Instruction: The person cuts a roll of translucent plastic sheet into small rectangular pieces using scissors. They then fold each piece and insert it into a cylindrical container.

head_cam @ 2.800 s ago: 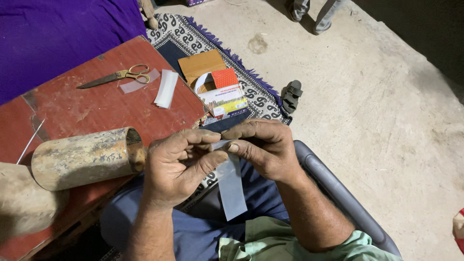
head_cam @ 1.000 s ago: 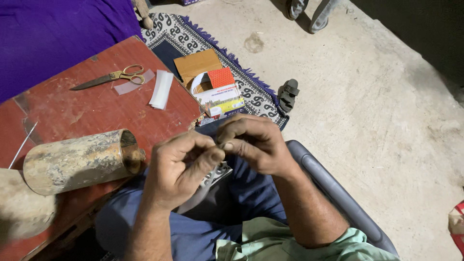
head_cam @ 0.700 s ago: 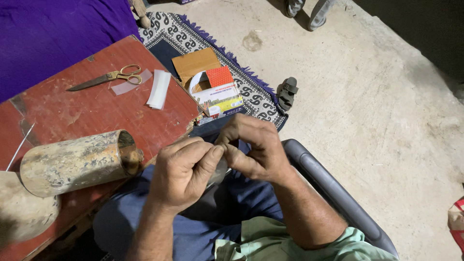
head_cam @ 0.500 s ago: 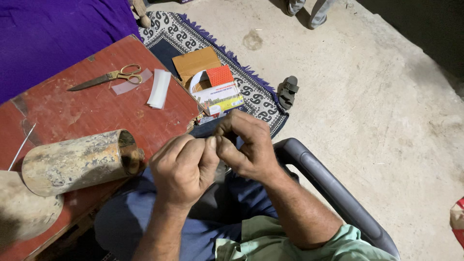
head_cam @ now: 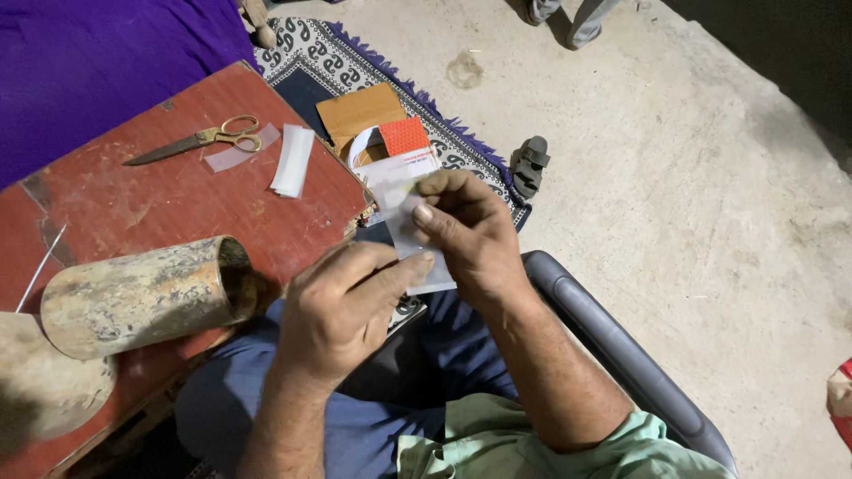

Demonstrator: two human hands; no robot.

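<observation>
Presently a translucent whitish plastic strip [head_cam: 415,239] is pinched at frame centre between left hand [head_cam: 342,310] and right hand [head_cam: 470,235]; two similar strips [head_cam: 266,155] lie finished-looking beside brass-handled scissors [head_cam: 200,140] on the red worktop [head_cam: 133,200], upper left.

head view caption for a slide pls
Both hands, left hand and right hand, hold a translucent strip beside a red table.

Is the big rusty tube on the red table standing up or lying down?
Lying down. The rusty tube rests on its side on the red table, open end facing the hands.

Bare concrete floor [head_cam: 710,177], patterned rug [head_cam: 311,53], red wooden table [head_cam: 177,204], dim light
</observation>
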